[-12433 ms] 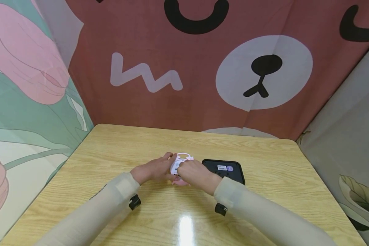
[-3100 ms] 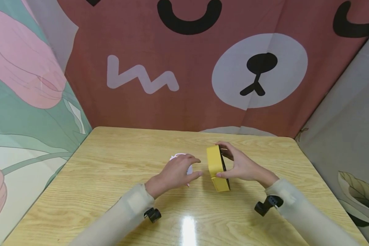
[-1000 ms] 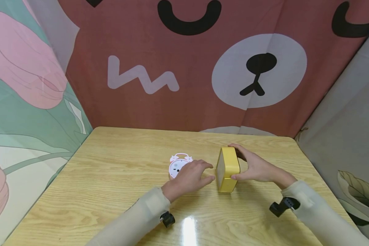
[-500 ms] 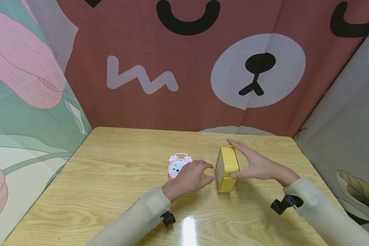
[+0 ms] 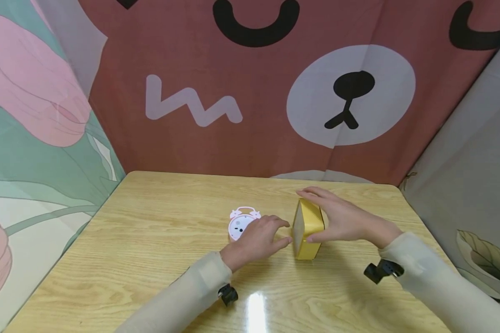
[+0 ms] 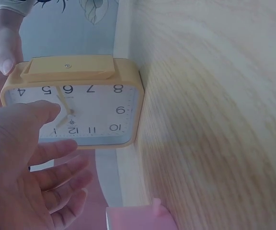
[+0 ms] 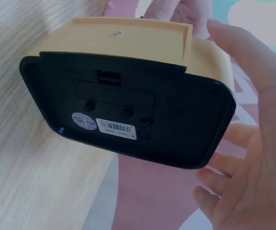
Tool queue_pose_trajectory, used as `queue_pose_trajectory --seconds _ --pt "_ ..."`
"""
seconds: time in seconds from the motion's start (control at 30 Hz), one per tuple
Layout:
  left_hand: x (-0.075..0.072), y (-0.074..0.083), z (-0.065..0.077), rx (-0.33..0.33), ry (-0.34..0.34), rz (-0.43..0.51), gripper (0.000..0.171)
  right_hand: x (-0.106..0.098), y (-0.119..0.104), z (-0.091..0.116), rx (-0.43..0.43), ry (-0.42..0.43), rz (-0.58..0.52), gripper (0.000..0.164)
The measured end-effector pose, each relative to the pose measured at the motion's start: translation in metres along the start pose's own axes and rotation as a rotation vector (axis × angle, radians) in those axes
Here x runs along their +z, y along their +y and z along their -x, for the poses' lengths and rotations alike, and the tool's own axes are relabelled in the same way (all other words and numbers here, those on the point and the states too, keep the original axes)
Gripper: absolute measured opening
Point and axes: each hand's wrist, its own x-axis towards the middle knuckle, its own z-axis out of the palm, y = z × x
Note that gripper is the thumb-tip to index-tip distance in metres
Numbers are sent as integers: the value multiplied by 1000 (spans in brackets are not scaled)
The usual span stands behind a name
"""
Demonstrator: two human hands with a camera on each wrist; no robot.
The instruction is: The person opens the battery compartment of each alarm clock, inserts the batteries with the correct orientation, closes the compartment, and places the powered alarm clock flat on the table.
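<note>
A yellow desk clock (image 5: 310,226) stands on one short side on the wooden table, its white dial turned toward the left hand. Its black back (image 7: 123,120), with barcode and knobs, fills the right wrist view. My right hand (image 5: 350,222) arches over it, thumb at its near edge and fingers extended past its far edge, without a visible curled grip. My left hand (image 5: 256,243) hovers before the dial (image 6: 87,112), fingers loosely bent and holding nothing. Partly hidden behind that hand is a small pink-and-white twin-bell alarm clock (image 5: 239,224).
The wooden table (image 5: 171,203) ends at a brown bear-print curtain (image 5: 266,148) at the back. Patterned curtains hang on both sides. A light reflection (image 5: 256,310) shows near the front edge.
Earlier both hands worked at the small alarm clock while the yellow clock lay back-up. The right hand then lifted and stood it on its side. Lately that hand opened and shifted left over it.
</note>
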Motion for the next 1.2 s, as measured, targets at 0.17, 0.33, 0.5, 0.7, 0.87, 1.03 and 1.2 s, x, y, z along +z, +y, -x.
queue_pose_trajectory --seconds 0.17,0.33,0.5,0.7,0.87,1.03,1.2 --pt "1 -1 -1 0 -5 -3 42 -2 -3 -4 -21 -12 64 110" --pt "2 -3 -2 -5 -2 -9 43 -3 -4 -8 -23 -42 87 111" --pt "2 -4 -2 -11 -6 6 45 -3 -4 -11 -10 -54 76 113" --pt "3 -5 0 -31 -6 34 50 -2 -3 -12 8 -53 45 112" --pt "3 -6 2 -39 -7 41 55 1 0 -11 5 -30 26 108" --pt "3 -6 4 -47 -5 57 60 4 1 -9 -2 0 13 105" --pt "4 -6 6 -51 -1 62 61 8 3 -7 -12 38 -5 103"
